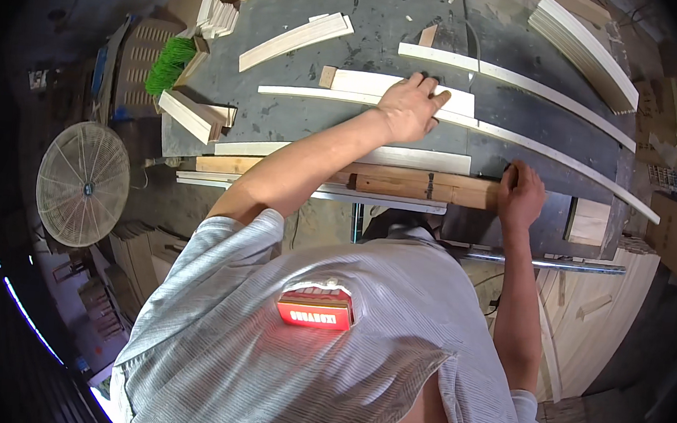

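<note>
My left hand [413, 109] reaches across the dark work table [282, 122]. Its fingers curl down over a short, pale wooden board [358, 83], and its palm crosses a long, thin wooden strip [553, 154] beside that board. A small wood block [328, 77] sits at the board's left end. Near the table's front edge, my right hand [522, 197] is closed, fingers bent, at the right end of a brownish wooden bar [405, 185]. Whatever lies inside those fingers is hidden. Another pale strip [343, 154] lies between the bar and my left forearm.
Farther back lie a second long strip [519, 76], short boards [297, 40] and a stacked bundle of strips [586, 52]. Green bristles [172, 64] and wood pieces [194, 116] are at the left edge. A round fan [83, 183] stands left; cardboard boxes [664, 127] are right.
</note>
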`<state>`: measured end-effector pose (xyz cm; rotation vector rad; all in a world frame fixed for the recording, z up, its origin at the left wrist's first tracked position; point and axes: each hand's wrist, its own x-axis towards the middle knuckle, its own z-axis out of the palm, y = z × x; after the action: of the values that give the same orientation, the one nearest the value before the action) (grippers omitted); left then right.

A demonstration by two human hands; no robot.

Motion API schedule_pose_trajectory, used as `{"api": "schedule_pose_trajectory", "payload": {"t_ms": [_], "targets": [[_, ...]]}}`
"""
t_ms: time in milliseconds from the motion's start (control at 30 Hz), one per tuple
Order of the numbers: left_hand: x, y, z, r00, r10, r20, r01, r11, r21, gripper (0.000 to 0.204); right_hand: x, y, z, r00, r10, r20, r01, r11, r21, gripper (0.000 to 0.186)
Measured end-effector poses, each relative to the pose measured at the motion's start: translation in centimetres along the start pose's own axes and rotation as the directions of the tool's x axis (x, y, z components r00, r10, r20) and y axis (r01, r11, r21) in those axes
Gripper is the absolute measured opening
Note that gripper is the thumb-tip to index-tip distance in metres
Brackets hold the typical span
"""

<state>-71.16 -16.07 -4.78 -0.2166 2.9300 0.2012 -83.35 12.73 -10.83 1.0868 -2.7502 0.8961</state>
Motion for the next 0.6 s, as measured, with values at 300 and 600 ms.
{"api": "schedule_pose_trajectory", "payload": {"t_ms": [300, 600], "targets": [[3.4, -2.2, -1.2, 0.991, -0.128, 0.041, 0.133, 0.973, -0.19, 0.045, 0.8, -0.5, -0.6, 0.996, 0.031, 0.089, -0.029, 0.999, -0.03, 0.013], [4.3, -5.2, -8.0, 0.979, -0.18, 0.098, 0.205, 0.844, -0.496, 0.036, 6.5, 1.5, -2.7, 0.992, 0.103, 0.078, -0.121, 0.953, 0.279, 0.025]]}}
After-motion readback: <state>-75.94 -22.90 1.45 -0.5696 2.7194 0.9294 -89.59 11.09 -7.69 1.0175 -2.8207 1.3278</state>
